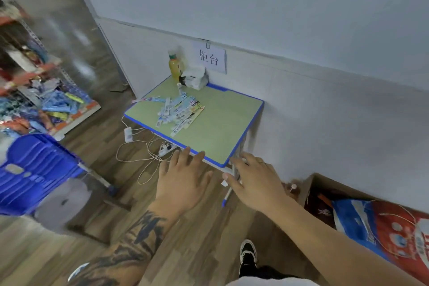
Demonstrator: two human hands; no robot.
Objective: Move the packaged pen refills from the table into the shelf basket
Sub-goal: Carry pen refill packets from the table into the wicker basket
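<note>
A: Obs. 1, target. The packaged pen refills [180, 111] are a loose, overlapping pile of long flat packets, mostly white and pale blue, with a few yellow and red-edged ones fanned out on the side nearest you. Barcodes show on several.

B: Position on the table [222, 127]?

A: On the green top, toward its left edge and about midway between the wall edge and your near edge. One or two stray packets lie closer to the far left corner.

B: Your hands?

A: Your left hand [183, 179] is spread flat, fingers straight, its fingertips in line with the table's near blue edge; it holds nothing. Your right hand [253, 181] is likewise spread and empty, at the near right corner. Both are well apart from the pile, which lies beyond them.

B: Containers?

A: At the far left corner stand a bottle [175, 65] of yellow drink with a green cap and a white packet [195, 78] just beside it. The shelf [46, 100] at left holds heaped blue and yellow stationery packs; blur prevents picking out a basket. A blue crate [34, 169] sits on the floor; contents unreadable.
</note>
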